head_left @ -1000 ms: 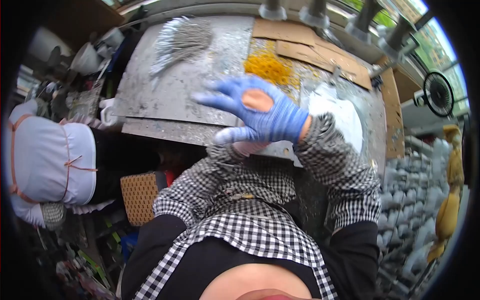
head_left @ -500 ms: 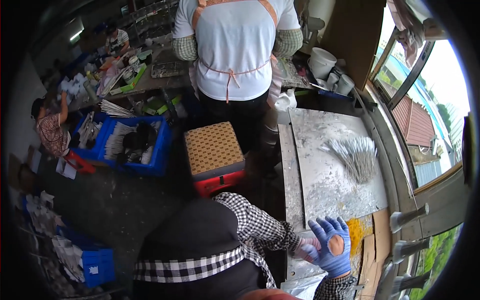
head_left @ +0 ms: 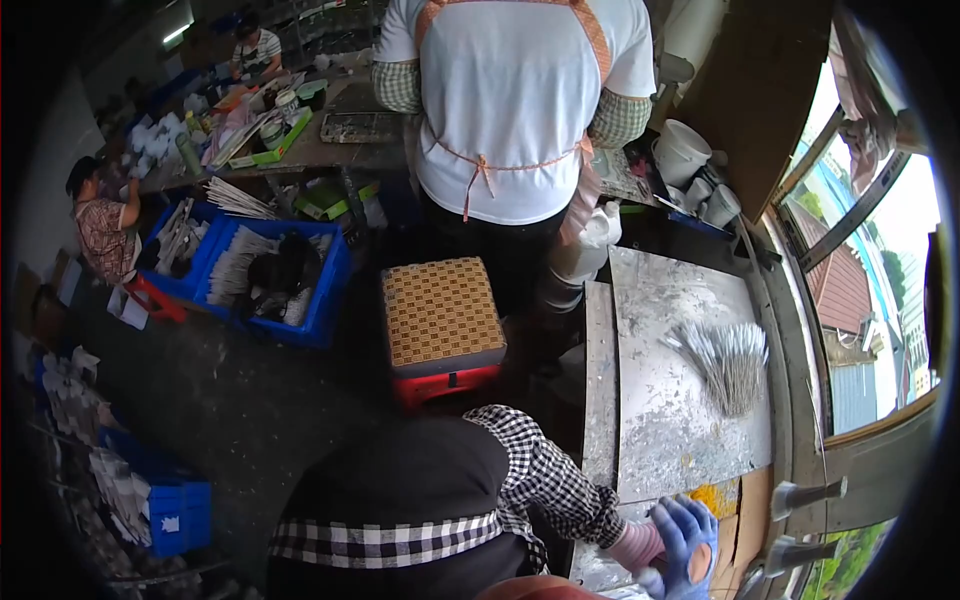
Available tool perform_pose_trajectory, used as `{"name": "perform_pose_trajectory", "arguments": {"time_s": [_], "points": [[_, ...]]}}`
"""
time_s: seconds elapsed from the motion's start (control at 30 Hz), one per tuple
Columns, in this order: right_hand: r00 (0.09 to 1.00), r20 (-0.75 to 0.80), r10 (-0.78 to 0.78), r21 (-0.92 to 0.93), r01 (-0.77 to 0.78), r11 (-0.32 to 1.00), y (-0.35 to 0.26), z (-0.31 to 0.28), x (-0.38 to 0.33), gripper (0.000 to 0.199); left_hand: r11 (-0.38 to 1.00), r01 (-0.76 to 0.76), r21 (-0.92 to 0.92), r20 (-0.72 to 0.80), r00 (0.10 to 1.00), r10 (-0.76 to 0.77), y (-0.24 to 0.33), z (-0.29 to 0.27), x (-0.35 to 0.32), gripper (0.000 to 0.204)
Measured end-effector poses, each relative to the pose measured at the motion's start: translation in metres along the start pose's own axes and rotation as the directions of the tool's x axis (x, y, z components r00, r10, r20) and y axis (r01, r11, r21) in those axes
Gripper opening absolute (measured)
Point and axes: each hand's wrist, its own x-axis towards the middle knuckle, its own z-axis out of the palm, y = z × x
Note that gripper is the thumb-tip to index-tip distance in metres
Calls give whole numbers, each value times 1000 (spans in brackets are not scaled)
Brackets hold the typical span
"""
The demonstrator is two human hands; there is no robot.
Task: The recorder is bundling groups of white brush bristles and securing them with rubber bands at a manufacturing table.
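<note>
At the lower right, my left hand [head_left: 636,546] reaches in from a black-and-white checked sleeve, with a pink band round its wrist. Its fingers are mostly hidden behind the other hand. My right hand [head_left: 690,540] wears a blue glove [head_left: 678,520] with a round hole showing bare skin on its back. The right fingers are bent and pressed together against the left hand; what they hold, if anything, is hidden. Both hands are over the near end of a paint-stained board [head_left: 665,440]. Farther along it lies a fanned bundle of thin white-tipped sticks [head_left: 728,372].
A stool [head_left: 445,315] with a patterned top stands ahead. Beyond it a person in a white shirt [head_left: 520,120] faces away. Blue crates [head_left: 325,300] of sticks are at the left. Brush-like tools [head_left: 805,495] line the window side. A white bucket [head_left: 682,150] sits far right.
Both hands have moved lower in the picture and closer together. The right fingers, spread before, are now bent and together. The whole view has shifted slightly.
</note>
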Motion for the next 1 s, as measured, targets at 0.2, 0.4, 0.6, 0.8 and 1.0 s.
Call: {"name": "perform_pose_trajectory", "arguments": {"time_s": [0.2,0.4,0.6,0.8,1.0], "points": [[944,177,279,178,-310,934,-9,24,7,88,994,105,13,83,991,-105,1,-5,12,49],[995,-100,12,75,-4,997,-19,-14,28,75,971,237,33,156,958,-239,-5,-2,11,52],[800,-388,457,555,-193,809,-33,15,2,111,992,119,-31,38,992,-118,-57,8,5,66],[740,-467,484,399,-312,862,0,52,-21,129,980,14,-196,-338,938,-81,22,-16,24,24],[732,-373,570,562,-311,766,-3,70,-9,118,983,0,181,-262,964,48,-35,-23,-18,33]]}}
